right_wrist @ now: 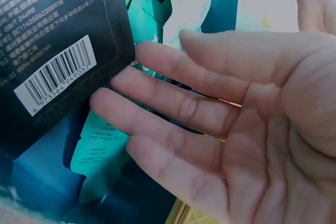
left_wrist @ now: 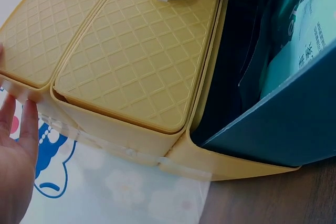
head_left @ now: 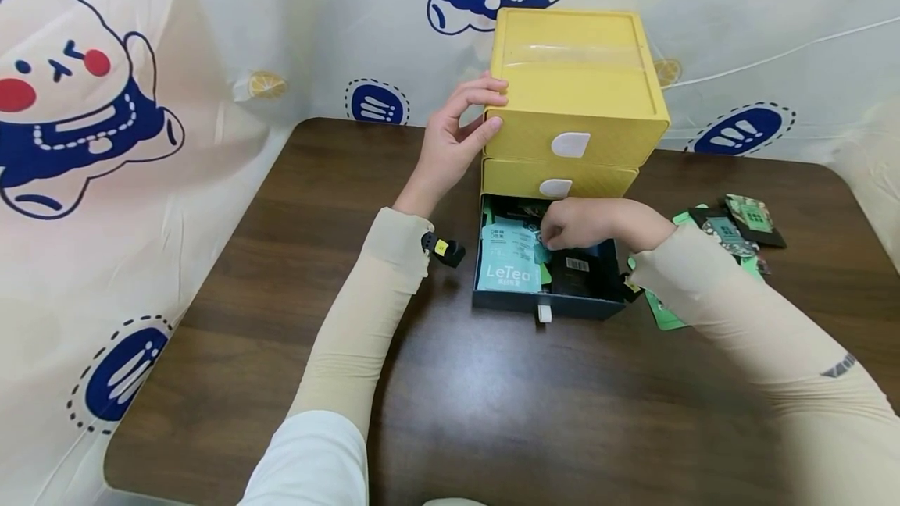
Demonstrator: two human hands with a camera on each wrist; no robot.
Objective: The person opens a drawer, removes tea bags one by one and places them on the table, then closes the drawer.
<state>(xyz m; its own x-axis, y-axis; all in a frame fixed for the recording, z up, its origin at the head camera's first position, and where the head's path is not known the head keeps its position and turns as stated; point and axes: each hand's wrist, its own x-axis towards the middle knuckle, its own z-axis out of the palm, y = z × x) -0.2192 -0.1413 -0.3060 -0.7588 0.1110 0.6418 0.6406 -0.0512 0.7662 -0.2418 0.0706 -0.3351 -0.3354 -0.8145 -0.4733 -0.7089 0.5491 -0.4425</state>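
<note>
A yellow drawer box [head_left: 580, 84] stands on the table, its dark blue bottom drawer [head_left: 506, 301] pulled out and filled with packets. My left hand [head_left: 460, 127] rests against the box's upper left side, fingers on its edge. Inside the drawer is my right hand [head_left: 598, 223]. In the right wrist view its fingers [right_wrist: 157, 111] are nearly straight, their tips near the edge of a black packet [right_wrist: 47, 40] with a barcode, and the thumb stands apart. Turquoise packets [right_wrist: 102, 142] lie under them. A light blue LeTea packet [head_left: 509, 256] lies at the drawer's left.
Two upper drawers with white tabs [head_left: 570, 144] are closed. Right of the box, several green and black packets [head_left: 755, 217] lie in a loose pile, partly behind my right sleeve. A white printed curtain [head_left: 246, 14] hangs behind the dark wooden table [head_left: 295, 256].
</note>
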